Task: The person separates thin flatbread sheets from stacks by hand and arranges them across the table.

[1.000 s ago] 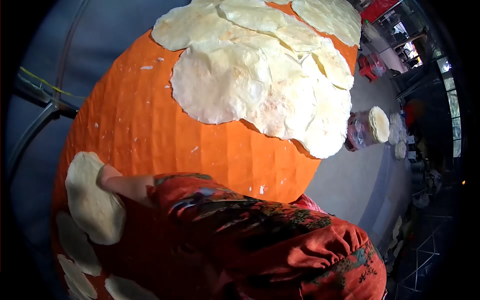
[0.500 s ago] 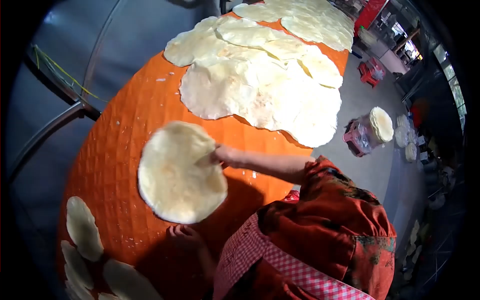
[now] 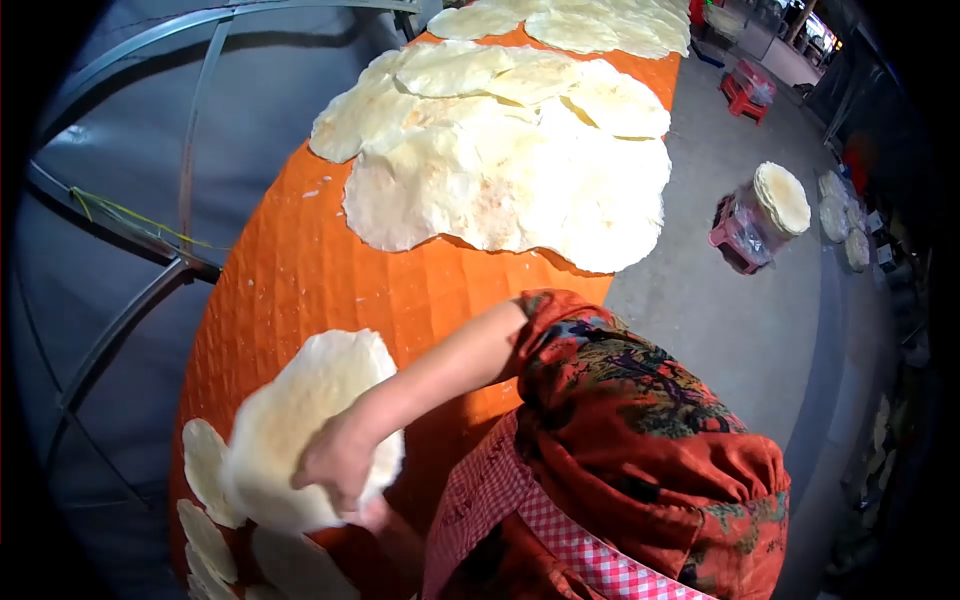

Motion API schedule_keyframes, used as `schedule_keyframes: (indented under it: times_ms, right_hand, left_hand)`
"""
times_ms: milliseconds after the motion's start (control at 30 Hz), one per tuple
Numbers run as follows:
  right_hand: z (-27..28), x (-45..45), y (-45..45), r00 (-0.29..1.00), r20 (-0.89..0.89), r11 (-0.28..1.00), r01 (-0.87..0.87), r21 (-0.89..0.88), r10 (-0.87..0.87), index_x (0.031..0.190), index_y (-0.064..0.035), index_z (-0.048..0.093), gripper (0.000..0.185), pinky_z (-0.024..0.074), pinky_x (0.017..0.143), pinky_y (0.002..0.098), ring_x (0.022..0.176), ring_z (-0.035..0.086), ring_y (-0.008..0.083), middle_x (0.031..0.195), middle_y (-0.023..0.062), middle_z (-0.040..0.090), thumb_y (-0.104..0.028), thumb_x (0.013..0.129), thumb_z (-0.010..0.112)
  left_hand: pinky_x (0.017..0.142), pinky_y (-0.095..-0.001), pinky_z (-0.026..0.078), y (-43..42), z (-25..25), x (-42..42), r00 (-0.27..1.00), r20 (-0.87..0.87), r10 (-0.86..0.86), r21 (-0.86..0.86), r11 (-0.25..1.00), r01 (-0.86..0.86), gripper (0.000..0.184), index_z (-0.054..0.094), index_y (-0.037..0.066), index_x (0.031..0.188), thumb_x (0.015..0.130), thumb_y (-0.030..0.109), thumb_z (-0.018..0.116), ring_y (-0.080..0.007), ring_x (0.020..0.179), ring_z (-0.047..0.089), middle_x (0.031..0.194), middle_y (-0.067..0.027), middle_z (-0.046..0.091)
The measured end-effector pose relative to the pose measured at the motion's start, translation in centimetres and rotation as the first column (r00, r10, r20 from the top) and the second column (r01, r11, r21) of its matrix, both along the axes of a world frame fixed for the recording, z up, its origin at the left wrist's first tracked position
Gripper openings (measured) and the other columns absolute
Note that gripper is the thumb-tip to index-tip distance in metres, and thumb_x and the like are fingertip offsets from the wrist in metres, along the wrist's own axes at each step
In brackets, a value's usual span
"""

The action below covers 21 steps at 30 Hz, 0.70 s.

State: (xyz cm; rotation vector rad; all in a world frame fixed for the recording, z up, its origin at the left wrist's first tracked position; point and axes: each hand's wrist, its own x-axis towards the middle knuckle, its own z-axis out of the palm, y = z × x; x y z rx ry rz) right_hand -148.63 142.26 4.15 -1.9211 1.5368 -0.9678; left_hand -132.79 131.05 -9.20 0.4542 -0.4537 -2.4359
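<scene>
A large, pale, round flatbread is at the near part of the orange-covered table, partly overlapping smaller pieces beside it. My right hand reaches across its face, slightly blurred, with its fingers apart and pointing down over the bread. At the near edge, my left hand grips the flatbread. Part of that hand is hidden behind the bread and my right hand. Left of it lies an oval flatbread, and another flatbread lies below in shadow.
Overlapping flatbreads cover the far part of the orange cloth. A metal frame stands against the grey sheeting on the left. On the floor at right are a stack of flatbreads and a red stool.
The flatbread has moved down and left towards the smaller pieces. My right hand has left its right edge and come over its face. My left hand now meets its near edge.
</scene>
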Motion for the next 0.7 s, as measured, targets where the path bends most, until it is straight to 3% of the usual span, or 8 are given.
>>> schedule_keyframes:
  times_ms: [67, 133, 233, 267, 367, 467, 567, 700]
  right_hand:
    - [-3.2, -4.6, 2.6, 0.906, 0.422, 0.995, -0.068, 0.072, 0.031, 0.113, -0.0018, 0.058, 0.05, 0.0494, 0.078, 0.0356, 0.093, 0.061, 0.026, 0.105, 0.0151, 0.063, -0.031, 0.074, 0.07]
    - [-6.9, -13.3, 7.2, 0.698, 0.442, 0.82, 0.541, 0.189, -0.563, 0.101, -0.0004, 0.062, 0.033, 0.0504, 0.073, 0.0332, 0.083, 0.064, 0.0213, 0.095, 0.0132, 0.067, -0.02, 0.076, 0.067]
    - [-16.9, -29.2, 15.1, -0.309, 0.459, -0.167, 0.931, 0.323, -0.833, 0.098, 0.0014, 0.06, 0.027, 0.0498, 0.073, 0.037, 0.079, 0.062, 0.0301, 0.085, 0.02, 0.063, -0.007, 0.073, 0.062]
    - [-22.1, -34.8, 18.2, -0.399, 0.088, -0.403, 0.914, -0.039, -0.913, 0.102, 0.0028, 0.058, 0.034, 0.0486, 0.078, 0.0386, 0.089, 0.06, 0.034, 0.094, 0.023, 0.061, -0.01, 0.071, 0.063]
    - [-20.7, -39.2, 23.0, -0.628, -0.15, -0.644, 0.759, 0.096, -0.764, 0.1, 0.0028, 0.059, 0.035, 0.0484, 0.08, 0.041, 0.091, 0.06, 0.0362, 0.096, 0.0228, 0.062, -0.016, 0.071, 0.065]
    - [-22.3, -43.1, 24.6, -0.343, -0.047, -0.333, 0.853, 0.402, -0.938, 0.102, -0.0012, 0.057, 0.033, 0.0495, 0.077, 0.0448, 0.087, 0.061, 0.0361, 0.095, 0.022, 0.063, -0.02, 0.075, 0.06]
    - [-21.1, -44.8, 22.0, -0.107, -0.007, -0.105, 0.964, 0.246, -0.994, 0.083, 0.0025, 0.063, 0.027, 0.0515, 0.063, 0.037, 0.067, 0.063, 0.0292, 0.072, 0.0162, 0.065, -0.021, 0.071, 0.069]
    - [-8.8, -40.2, 23.6, -0.044, 0.542, 0.244, 0.86, 0.448, -0.839, 0.083, -0.0021, 0.061, 0.018, 0.0456, 0.05, 0.0299, 0.059, 0.057, 0.0151, 0.067, 0.0072, 0.061, -0.019, 0.079, 0.066]
  left_hand:
    - [0.1, -0.0451, 0.036, -0.1, -2.8, 1.8, 0.979, 0.203, 0.038, -0.085, 0.996, -0.021, 0.058, 0.044, 0.0, 0.128, 0.089, 0.043, 0.05, -0.0313, 0.119, 0.044, 0.136, -0.0145, 0.042]
    - [0.101, -0.0454, 0.035, 0.0, -5.5, 3.3, 0.923, 0.378, 0.07, -0.162, 0.987, -0.008, 0.057, 0.043, 0.0, 0.128, 0.089, 0.041, 0.051, -0.0315, 0.119, 0.044, 0.136, -0.0147, 0.041]
    - [0.102, -0.046, 0.034, 0.8, -8.6, 4.7, 0.83, 0.545, 0.121, -0.238, 0.971, 0.014, 0.056, 0.042, 0.0, 0.129, 0.089, 0.039, 0.051, -0.0319, 0.12, 0.043, 0.136, -0.015, 0.041]
    - [0.102, -0.0461, 0.034, 1.1, -9.3, 4.9, 0.806, 0.575, 0.139, -0.255, 0.967, 0.015, 0.055, 0.042, 0.0, 0.129, 0.09, 0.038, 0.051, -0.032, 0.12, 0.043, 0.137, -0.015, 0.04]
    - [0.103, -0.0466, 0.033, 2.2, -11.1, 5.4, 0.746, 0.639, 0.187, -0.296, 0.955, 0.014, 0.055, 0.041, 0.0, 0.13, 0.09, 0.035, 0.051, -0.0324, 0.121, 0.042, 0.137, -0.0153, 0.04]
    - [0.104, -0.0471, 0.032, 3.6, -12.3, 6.4, 0.702, 0.676, 0.223, -0.318, 0.948, 0.004, 0.054, 0.041, 0.0, 0.131, 0.09, 0.033, 0.052, -0.0328, 0.122, 0.041, 0.138, -0.0156, 0.039]
    - [0.104, -0.0477, 0.031, 4.1, -12.6, 7.5, 0.67, 0.689, 0.274, -0.383, 0.923, 0.016, 0.053, 0.04, 0.0, 0.132, 0.09, 0.03, 0.052, -0.0332, 0.122, 0.041, 0.138, -0.0158, 0.038]
    - [0.105, -0.0483, 0.03, 4.3, -12.9, 10.4, 0.626, 0.644, 0.439, -0.671, 0.718, 0.187, 0.052, 0.039, 0.0, 0.133, 0.09, 0.027, 0.052, -0.0337, 0.123, 0.039, 0.139, -0.0162, 0.037]
